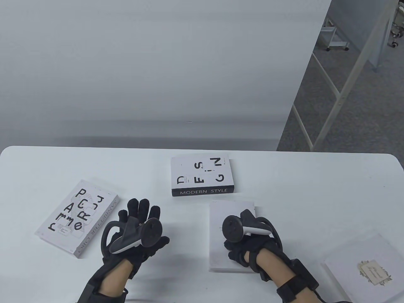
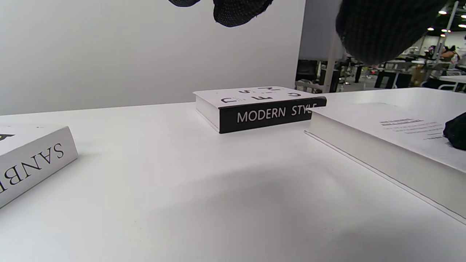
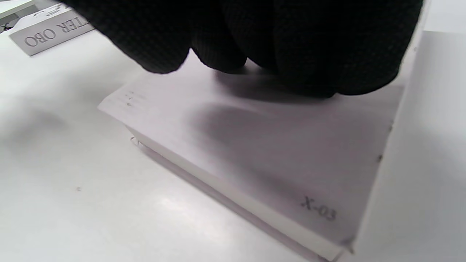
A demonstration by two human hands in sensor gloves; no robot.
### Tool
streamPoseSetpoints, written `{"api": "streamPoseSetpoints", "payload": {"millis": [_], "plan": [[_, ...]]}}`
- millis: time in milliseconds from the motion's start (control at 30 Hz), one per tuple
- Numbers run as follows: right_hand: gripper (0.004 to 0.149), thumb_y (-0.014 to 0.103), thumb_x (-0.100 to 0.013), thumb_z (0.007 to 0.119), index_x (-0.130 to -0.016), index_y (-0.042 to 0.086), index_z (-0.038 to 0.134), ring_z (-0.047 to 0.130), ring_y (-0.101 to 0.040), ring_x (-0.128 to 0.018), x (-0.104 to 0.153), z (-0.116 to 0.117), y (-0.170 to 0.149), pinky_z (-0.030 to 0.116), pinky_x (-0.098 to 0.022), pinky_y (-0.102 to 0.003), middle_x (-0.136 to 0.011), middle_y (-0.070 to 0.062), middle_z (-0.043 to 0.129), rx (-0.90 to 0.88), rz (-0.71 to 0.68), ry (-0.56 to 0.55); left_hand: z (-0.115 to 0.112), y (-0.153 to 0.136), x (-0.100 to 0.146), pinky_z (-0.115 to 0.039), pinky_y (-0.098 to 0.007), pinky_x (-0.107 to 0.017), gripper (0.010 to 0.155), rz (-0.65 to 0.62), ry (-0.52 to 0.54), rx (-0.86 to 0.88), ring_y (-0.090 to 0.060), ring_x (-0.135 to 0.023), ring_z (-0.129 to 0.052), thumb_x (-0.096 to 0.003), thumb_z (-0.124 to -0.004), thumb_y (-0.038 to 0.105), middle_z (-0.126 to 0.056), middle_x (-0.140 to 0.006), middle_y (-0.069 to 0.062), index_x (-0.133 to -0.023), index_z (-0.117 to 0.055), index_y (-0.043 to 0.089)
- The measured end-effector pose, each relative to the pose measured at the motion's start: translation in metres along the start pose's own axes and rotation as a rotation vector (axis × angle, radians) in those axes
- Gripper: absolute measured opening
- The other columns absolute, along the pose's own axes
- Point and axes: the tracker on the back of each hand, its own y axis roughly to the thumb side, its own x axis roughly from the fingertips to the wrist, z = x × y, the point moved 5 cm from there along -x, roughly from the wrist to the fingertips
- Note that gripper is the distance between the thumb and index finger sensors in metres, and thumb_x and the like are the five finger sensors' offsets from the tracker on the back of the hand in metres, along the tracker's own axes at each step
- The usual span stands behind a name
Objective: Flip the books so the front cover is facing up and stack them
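Note:
Four books lie flat on the white table [image 1: 284, 189]. A book with scattered black letters [image 1: 77, 217] lies at the left, its spine toward me [image 2: 32, 160]. The "MODERN STYLE" book [image 1: 202, 175] lies at the back middle with its lettered cover up [image 2: 262, 109]. A plain white book [image 1: 217, 221] lies in front of it, its small-print side up [image 2: 382, 145]. My right hand [image 1: 233, 249] rests on this book with bent fingers [image 3: 255, 36] on the cover [image 3: 273, 153]; the thumb is hidden. My left hand [image 1: 142, 214] is spread open above the table between the lettered book and the white book, holding nothing.
A fourth white book with a small decorated label [image 1: 363, 268] lies at the front right corner. A grey wall stands behind the table's far edge. White frames on grey floor [image 1: 341, 94] lie past the right side.

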Motion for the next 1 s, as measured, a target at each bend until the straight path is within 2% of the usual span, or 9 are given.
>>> {"api": "streamPoseSetpoints", "payload": {"millis": [533,733,1000], "plan": [[0.053,0.042,-0.046,0.073,-0.093,0.017,0.069,0.084,-0.038,-0.063,-0.035,-0.001,0.101,0.084,-0.045,-0.048,-0.088,-0.026,0.068,0.091,-0.185,0.019,-0.021,0.001,-0.008,-0.037,-0.075,-0.064,0.094,-0.005,-0.064,0.018,-0.063,-0.095,-0.021,-0.0450,-0.068,0.067,-0.026,-0.110,-0.031,-0.111,-0.041,0.006],[0.056,0.044,-0.047,0.071,-0.095,0.017,0.066,0.083,-0.035,-0.066,-0.030,0.001,0.100,0.084,-0.047,-0.046,-0.091,-0.024,0.068,0.105,-0.205,-0.038,-0.036,0.008,-0.013,-0.037,-0.074,-0.064,0.095,-0.037,-0.111,0.067,-0.063,-0.094,-0.020,-0.0450,-0.067,0.067,-0.026,-0.110,-0.031,-0.111,-0.042,0.004],[0.058,0.046,-0.048,0.071,-0.097,0.015,0.064,0.073,-0.038,-0.073,-0.019,0.007,0.082,0.075,-0.050,-0.049,-0.096,-0.023,0.065,-0.083,-0.242,-0.152,-0.057,0.021,-0.019,-0.041,-0.073,-0.065,0.098,-0.093,-0.162,0.171,-0.064,-0.095,-0.023,-0.0457,-0.066,0.067,-0.025,-0.109,-0.032,-0.110,-0.032,0.001]]}}
